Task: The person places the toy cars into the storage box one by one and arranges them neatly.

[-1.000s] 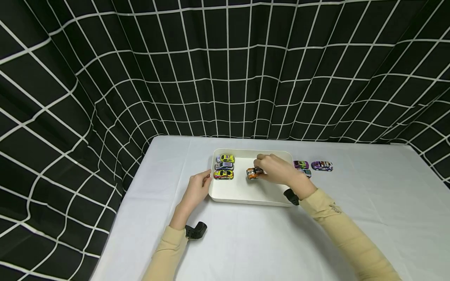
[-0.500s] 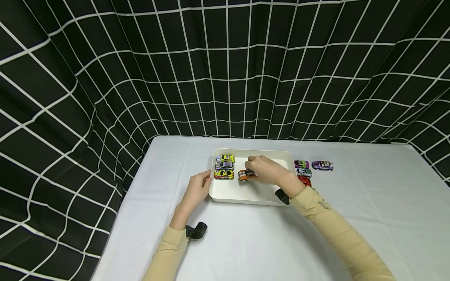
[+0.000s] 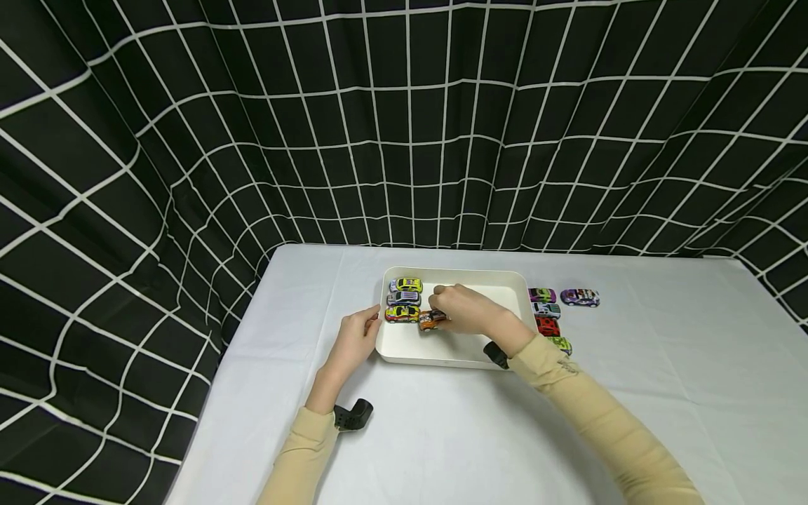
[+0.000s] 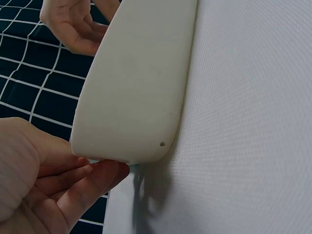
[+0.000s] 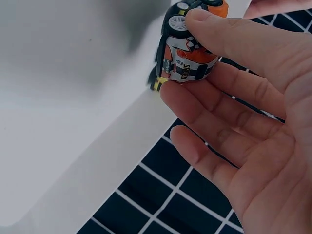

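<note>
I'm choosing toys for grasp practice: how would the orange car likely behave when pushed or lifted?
The orange car would probably roll if pushed lengthwise, since a round wheel shows on its side. It's likely stiff: its body looks undented in the pinch of the right hand. Small beside that hand, it's probably light.

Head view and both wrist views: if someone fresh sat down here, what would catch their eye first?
Probably the orange toy car pinched in the right hand, inside the rim of the white tray and just right of a column of three toy cars. Next, the black curtain with white grid lines behind the table, then five colourful cars right of the tray.
</note>
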`<state>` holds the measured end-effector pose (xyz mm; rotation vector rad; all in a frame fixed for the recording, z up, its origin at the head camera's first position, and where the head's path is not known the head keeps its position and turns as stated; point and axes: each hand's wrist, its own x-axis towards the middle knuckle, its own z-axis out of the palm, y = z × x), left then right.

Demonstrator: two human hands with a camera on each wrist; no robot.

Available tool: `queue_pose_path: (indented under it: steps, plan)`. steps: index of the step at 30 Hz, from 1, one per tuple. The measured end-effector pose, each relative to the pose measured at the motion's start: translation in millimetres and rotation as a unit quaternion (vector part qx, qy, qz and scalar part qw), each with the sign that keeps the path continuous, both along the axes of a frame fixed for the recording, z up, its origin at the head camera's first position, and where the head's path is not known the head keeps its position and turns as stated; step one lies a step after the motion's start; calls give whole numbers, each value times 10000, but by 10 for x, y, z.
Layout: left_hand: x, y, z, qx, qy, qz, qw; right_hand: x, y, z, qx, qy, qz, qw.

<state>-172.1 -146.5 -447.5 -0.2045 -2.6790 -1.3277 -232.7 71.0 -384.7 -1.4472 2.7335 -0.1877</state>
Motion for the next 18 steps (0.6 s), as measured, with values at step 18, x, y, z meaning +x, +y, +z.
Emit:
queue_pose_path:
  steps: [18]
  plan:
    - [5,0,16,14,24,-57,10000,-9,-227,-86,129,-585,210,9980]
